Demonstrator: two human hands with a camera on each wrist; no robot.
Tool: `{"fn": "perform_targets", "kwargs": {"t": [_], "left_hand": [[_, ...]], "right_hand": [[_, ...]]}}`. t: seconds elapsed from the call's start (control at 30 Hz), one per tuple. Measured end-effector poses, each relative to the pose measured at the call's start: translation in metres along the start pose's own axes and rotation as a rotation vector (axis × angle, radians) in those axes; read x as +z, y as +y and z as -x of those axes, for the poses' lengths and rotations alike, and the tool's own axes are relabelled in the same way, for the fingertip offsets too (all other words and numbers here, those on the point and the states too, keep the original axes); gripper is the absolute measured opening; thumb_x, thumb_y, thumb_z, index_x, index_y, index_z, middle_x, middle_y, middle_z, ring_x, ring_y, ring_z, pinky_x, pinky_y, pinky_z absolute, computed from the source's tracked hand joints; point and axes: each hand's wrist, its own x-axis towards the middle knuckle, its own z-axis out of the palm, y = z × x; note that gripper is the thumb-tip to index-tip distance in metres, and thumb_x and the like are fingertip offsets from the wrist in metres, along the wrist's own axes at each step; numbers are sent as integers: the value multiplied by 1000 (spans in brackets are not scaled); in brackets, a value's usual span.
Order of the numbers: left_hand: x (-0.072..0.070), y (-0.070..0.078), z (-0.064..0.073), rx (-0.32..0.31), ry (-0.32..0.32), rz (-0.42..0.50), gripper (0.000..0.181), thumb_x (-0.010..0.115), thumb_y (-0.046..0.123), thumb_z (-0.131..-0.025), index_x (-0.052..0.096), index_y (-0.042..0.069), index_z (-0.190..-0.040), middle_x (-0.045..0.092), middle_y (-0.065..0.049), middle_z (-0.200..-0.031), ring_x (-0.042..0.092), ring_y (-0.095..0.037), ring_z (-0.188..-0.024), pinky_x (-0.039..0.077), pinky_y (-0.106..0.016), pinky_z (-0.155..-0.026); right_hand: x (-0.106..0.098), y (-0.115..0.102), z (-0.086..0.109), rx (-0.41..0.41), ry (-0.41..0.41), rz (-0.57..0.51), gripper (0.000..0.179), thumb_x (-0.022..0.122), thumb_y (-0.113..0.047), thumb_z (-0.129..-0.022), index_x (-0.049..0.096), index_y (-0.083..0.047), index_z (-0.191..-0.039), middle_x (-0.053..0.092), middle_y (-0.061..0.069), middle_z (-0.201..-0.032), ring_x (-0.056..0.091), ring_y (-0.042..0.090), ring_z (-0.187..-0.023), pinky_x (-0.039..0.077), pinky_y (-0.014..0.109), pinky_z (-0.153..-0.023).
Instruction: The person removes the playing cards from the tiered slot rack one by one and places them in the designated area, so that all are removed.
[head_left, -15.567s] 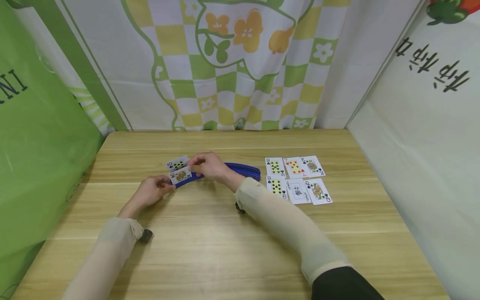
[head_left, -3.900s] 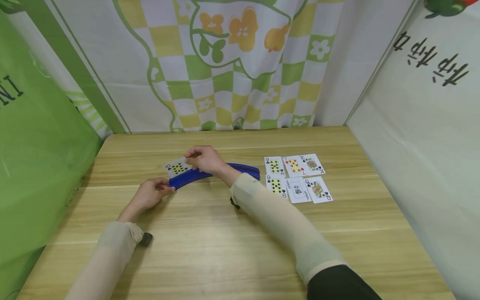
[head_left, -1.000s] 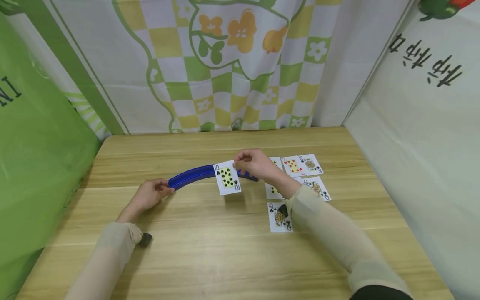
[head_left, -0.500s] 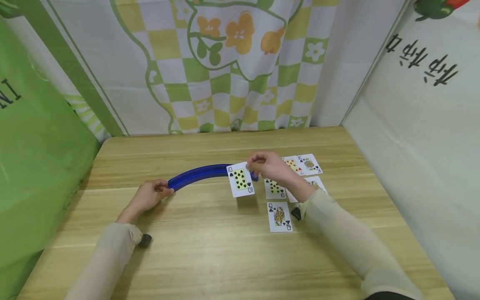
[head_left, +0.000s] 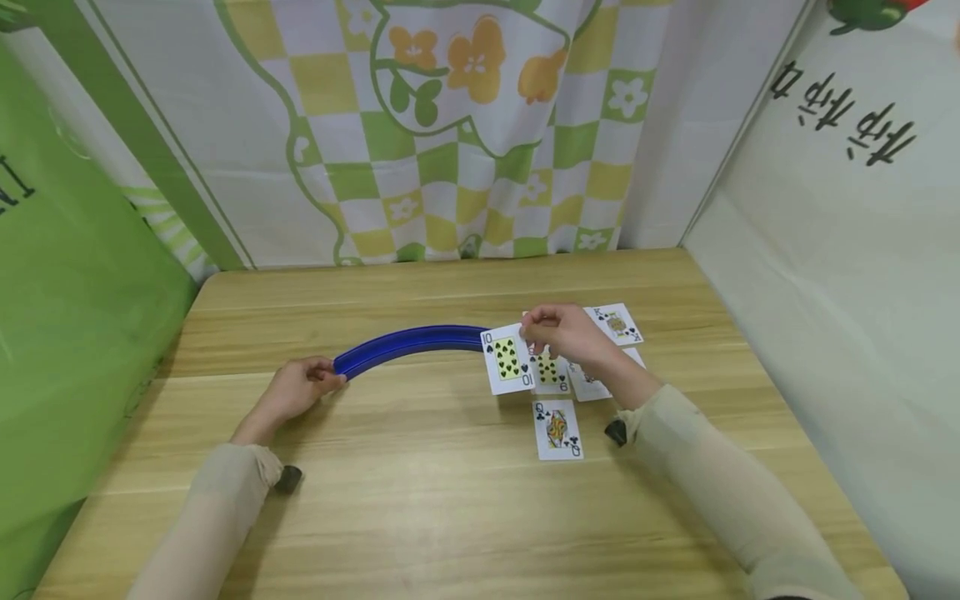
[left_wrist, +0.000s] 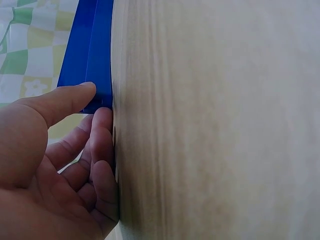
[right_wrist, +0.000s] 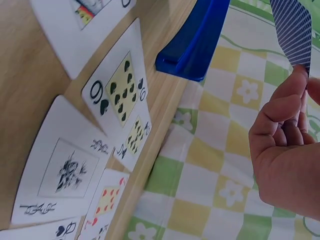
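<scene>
My right hand [head_left: 573, 340] pinches the ten of spades [head_left: 507, 360] by its upper right corner, holding it over the right end of the blue curved card holder [head_left: 408, 340] and overlapping a laid-out nine. In the right wrist view the card shows its striped back [right_wrist: 295, 32]. At the holder's left end, my left hand [head_left: 296, 390] grips it; the left wrist view has the thumb on its blue face [left_wrist: 95, 55] and fingertips at its lower edge. No cards stand in the holder's visible slots.
Face-up cards lie on the wooden table [head_left: 420, 500] to the right: a nine of spades [right_wrist: 121, 92], a joker [right_wrist: 62, 170], a seven of hearts [right_wrist: 107, 200], a king of spades [head_left: 617, 324]. A queen of clubs [head_left: 558, 429] lies nearer. A patterned cloth [head_left: 450, 192] hangs behind.
The queen went from the holder to the table. The ten of spades left the holder and has moved right in my right hand. My left hand stayed at the holder's end.
</scene>
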Motion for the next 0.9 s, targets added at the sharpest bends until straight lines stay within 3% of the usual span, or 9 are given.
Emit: {"fn": "perform_targets", "kwargs": {"t": [0.17, 0.43, 0.9], "left_hand": [[1, -2, -1, -2, 3, 2, 39, 70, 30, -94, 65, -2, -116, 72, -13, -98, 61, -17, -82, 48, -27, -69], [1, -4, -2, 13, 9, -10, 40, 70, 30, -94, 65, -3, -116, 72, -14, -98, 63, -17, -82, 49, -27, -69], [0, -2, -1, 6, 5, 4, 41, 71, 29, -93, 64, -3, -117, 72, -15, -99, 62, -15, -80, 49, -25, -66]], "right_hand": [[-7, 8, 4, -12, 9, -4, 22, 60, -22, -97, 63, -4, -109, 67, 9, -91, 62, 28, -82, 47, 24, -61], [-19, 18, 16, 13, 51, 50, 21, 60, -22, -97, 65, -5, -108, 68, 5, -88, 62, 22, -79, 49, 28, -65], [-34, 35, 33, 27, 77, 47, 24, 61, -19, -96, 64, 1, -109, 68, -2, -80, 62, 15, -72, 51, 31, -62]]}}
